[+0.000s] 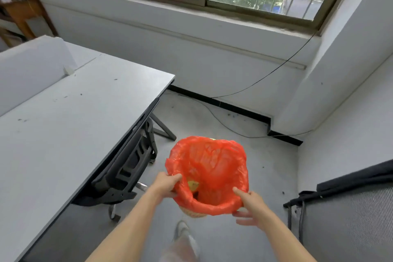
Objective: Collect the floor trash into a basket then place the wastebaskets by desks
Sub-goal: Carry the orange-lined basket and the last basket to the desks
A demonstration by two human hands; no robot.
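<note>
In the lower centre of the frame, a pale woven wastebasket (194,213) lined with a thin red plastic bag (209,168) sits between both hands. It appears to be carried clear of the grey floor (214,121), just right of the long grey desk (70,117) that fills the left side.

The left hand (167,185) grips the near-left rim, with the thumb lying over the bag's folded edge and the fingers curled beneath. The right hand (252,205) holds the near-right rim in much the same way, thumb on top of the plastic. The fingers below are blurred, so how tightly they close is hard to say.

A yellow scrap (192,185) lies in the bottom of the liner, so at least some trash seems to have been collected already. Only small dark specks show on the floor near the black skirting, and no larger litter is in view.

The task looks to be in its second half, with the basket being brought to its spot. What remains here is to set it down beside the desk, probably near the black mesh office chair (129,164) tucked under it. Only this one basket is visible, so the state of any others cannot be judged.
</note>
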